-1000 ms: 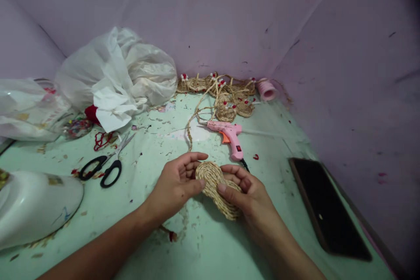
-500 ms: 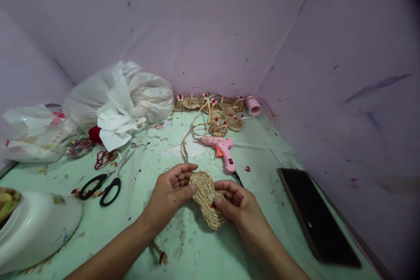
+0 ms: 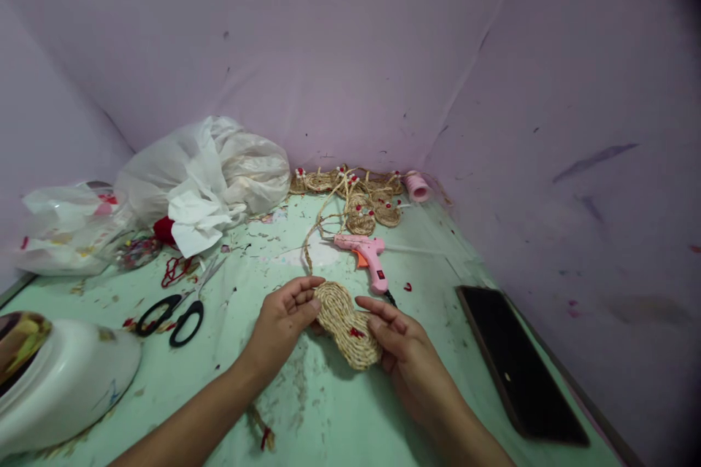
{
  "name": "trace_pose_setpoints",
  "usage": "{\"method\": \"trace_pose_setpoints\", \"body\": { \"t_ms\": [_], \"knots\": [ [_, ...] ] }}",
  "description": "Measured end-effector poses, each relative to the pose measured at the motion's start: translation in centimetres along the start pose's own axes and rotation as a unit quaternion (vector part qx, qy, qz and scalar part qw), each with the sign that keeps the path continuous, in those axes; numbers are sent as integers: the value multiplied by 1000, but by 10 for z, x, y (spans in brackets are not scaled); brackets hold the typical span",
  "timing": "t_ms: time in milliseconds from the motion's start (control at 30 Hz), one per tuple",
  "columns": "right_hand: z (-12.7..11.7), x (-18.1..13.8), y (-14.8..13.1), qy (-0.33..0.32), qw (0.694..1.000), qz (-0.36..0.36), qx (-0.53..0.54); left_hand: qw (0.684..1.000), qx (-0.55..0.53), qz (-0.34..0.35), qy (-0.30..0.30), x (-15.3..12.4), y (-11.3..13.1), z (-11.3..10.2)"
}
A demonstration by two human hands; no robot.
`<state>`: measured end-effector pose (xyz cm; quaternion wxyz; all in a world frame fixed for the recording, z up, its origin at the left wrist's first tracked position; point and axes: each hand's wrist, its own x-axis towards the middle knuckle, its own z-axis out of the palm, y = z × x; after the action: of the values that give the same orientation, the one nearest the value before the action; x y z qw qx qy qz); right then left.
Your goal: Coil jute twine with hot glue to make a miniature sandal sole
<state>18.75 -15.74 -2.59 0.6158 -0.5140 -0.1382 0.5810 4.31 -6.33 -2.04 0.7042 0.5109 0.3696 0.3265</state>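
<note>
A coiled straw sole (image 3: 346, 328), shaped like a figure eight with a small red thread patch near its lower end, is held tilted above the table. My left hand (image 3: 288, 314) pinches its upper left edge between thumb and fingers. On the other side, my right hand (image 3: 402, 343) has its thumb against the right edge, index finger stretched out and the other fingers curled partly behind. Just beyond the hands lies a pink glue gun (image 3: 364, 255) with an orange trigger. Scissors (image 3: 172, 317) with black handles rest to the left.
Finished-looking straw pieces with red and white beads (image 3: 361, 211) and a pink spool (image 3: 417, 187) sit by the wall. Plastic bags (image 3: 219, 168) and red yarn (image 3: 176, 271) are at the left, near a white container (image 3: 82, 372). A dark phone (image 3: 520, 365) lies at right.
My right thumb has slid off the face of the straw sole towards its edge, uncovering the red patch. The sole has tilted slightly; the view has shifted a little.
</note>
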Motion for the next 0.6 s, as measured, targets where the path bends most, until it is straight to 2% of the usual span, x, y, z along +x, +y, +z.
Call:
{"method": "trace_pose_setpoints", "body": {
  "t_ms": [133,233,367,433,533,600],
  "knots": [
    [-1,-1,-2,5,1000,17,3,1000,-20,-10,19,1,-2,-1],
    [0,-1,-1,7,998,28,-48,1000,-6,-3,24,2,-2,-2],
    [-3,-2,2,33,986,-25,-161,998,27,51,31,3,-3,-2],
    [-9,-4,1,66,947,-100,-297,992,62,86,62,2,0,-2],
    [-22,-9,-4,131,823,-218,-508,977,120,104,140,-1,14,-4],
    [-27,-12,-7,139,763,-279,-566,974,116,97,168,-5,30,-7]
  ]
}}
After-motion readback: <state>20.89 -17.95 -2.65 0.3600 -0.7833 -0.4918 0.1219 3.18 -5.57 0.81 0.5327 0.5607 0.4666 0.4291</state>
